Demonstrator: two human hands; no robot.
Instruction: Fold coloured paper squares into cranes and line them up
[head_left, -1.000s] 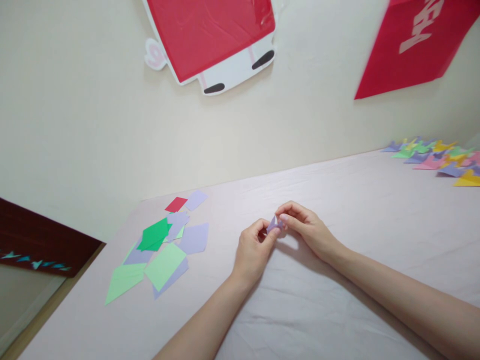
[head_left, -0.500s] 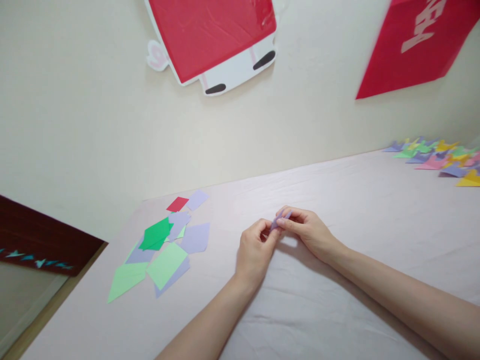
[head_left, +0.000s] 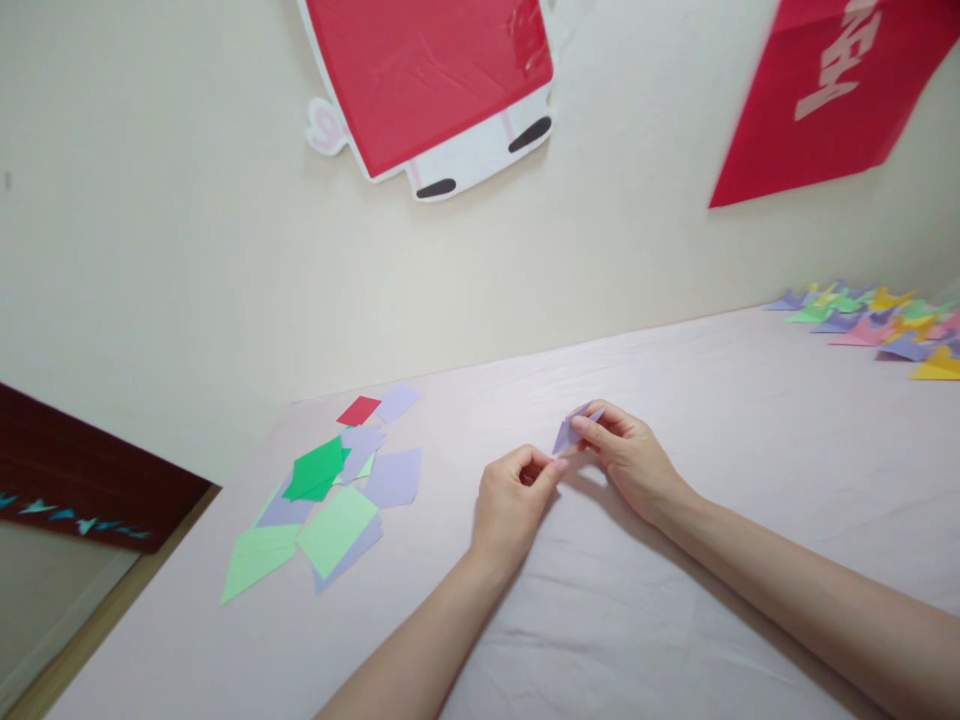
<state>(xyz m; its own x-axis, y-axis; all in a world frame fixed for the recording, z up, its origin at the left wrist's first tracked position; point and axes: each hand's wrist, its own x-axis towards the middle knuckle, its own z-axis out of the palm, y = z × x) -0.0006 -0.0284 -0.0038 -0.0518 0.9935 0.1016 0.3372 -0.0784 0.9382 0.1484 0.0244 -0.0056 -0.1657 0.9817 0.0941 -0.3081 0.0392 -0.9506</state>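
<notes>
A small piece of folded purple paper (head_left: 568,429) with pointed ends is held up just above the table. My right hand (head_left: 630,455) pinches its right side between thumb and fingers. At its lower tip, the thumb and forefinger of my left hand (head_left: 512,500) are pressed together on the paper's end. The fingers hide part of the folds.
Loose paper squares lie on the left: light green (head_left: 337,530), dark green (head_left: 318,468), purple (head_left: 395,478) and red (head_left: 359,410). Several folded paper figures (head_left: 870,325) stand at the back right, by the wall (head_left: 225,250). A pale cloth (head_left: 600,620) covers the table.
My right hand has shifted slightly right with the folded paper, and more of the paper now shows between the hands. My left hand stays nearly in place. The view has tilted slightly.
</notes>
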